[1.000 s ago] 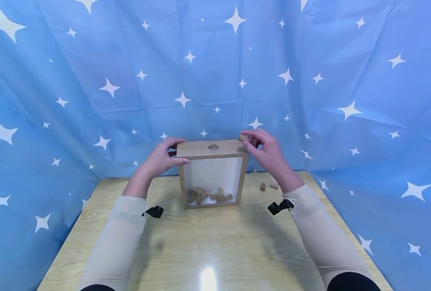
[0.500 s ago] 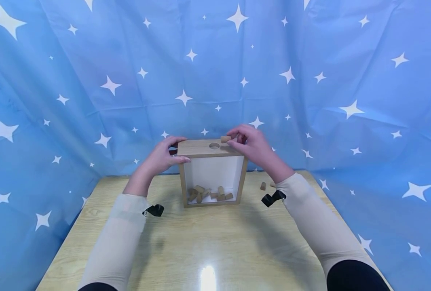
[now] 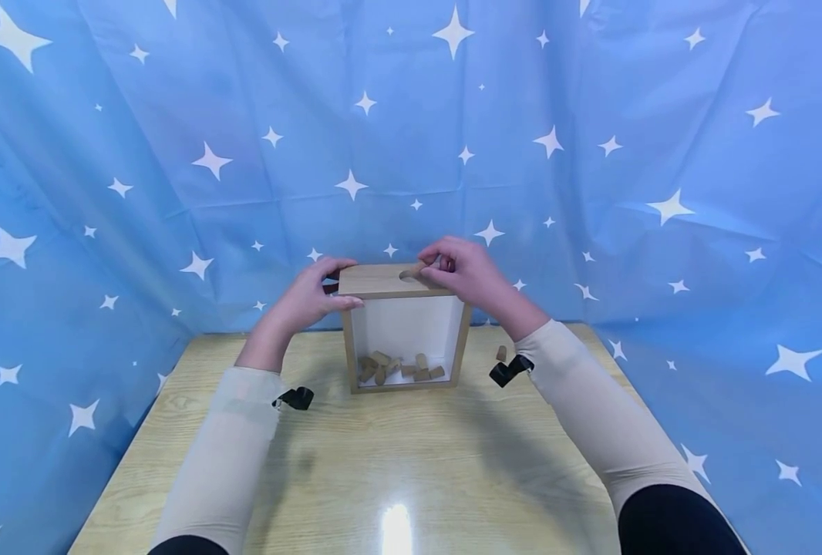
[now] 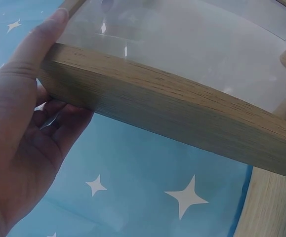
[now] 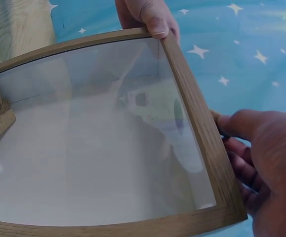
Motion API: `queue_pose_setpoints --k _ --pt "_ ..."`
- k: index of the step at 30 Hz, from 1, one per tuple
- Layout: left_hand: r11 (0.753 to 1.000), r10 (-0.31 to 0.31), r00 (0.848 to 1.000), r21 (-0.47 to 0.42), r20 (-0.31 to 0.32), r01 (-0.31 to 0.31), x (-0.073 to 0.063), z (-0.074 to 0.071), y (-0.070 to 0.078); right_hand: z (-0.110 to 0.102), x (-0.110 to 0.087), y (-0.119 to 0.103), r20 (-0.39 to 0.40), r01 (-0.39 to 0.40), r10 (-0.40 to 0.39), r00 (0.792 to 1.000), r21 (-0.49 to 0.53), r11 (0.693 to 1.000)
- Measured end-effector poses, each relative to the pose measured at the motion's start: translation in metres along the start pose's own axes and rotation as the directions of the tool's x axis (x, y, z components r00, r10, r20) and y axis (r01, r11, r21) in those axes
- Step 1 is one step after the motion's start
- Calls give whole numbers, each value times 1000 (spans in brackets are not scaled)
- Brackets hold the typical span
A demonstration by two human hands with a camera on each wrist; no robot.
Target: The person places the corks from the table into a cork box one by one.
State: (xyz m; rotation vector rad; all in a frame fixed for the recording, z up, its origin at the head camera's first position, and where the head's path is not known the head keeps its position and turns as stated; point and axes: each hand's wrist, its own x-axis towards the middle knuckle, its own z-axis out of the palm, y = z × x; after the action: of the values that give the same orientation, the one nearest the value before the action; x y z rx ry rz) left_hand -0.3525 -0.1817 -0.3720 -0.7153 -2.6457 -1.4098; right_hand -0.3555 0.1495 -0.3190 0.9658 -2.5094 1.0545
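Note:
A wooden shadow box [image 3: 376, 280] with a clear front and a round hole in its top stands upright on the table. Several corks [image 3: 381, 359] lie along its bottom inside. My left hand [image 3: 307, 299] grips the upper left corner, thumb over the front edge and fingers behind, as the left wrist view also shows. Between thumb and fingers my right hand [image 3: 468, 271] pinches a cork [image 3: 416, 270] at the right rim of the hole. In the right wrist view, the frame and my fingers hide most of that cork [image 5: 215, 115].
A loose cork [image 3: 501, 354] lies on the wooden table [image 3: 355, 455] right of the box, partly behind the right wrist strap [image 3: 511, 371]. A blue curtain [image 3: 411, 139] with white stars hangs right behind the table and along both sides.
My right hand has moved left with the cork, from the box's top right corner to the hole. The left hand keeps its hold on the box, which stays in place.

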Motion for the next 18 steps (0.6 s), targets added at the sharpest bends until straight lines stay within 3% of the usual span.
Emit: queue_pose_setpoints --k 18 --pt "1000 4 1000 7 -15 -4 0 1 -2 7 7 -2 59 49 -47 997 -37 998"
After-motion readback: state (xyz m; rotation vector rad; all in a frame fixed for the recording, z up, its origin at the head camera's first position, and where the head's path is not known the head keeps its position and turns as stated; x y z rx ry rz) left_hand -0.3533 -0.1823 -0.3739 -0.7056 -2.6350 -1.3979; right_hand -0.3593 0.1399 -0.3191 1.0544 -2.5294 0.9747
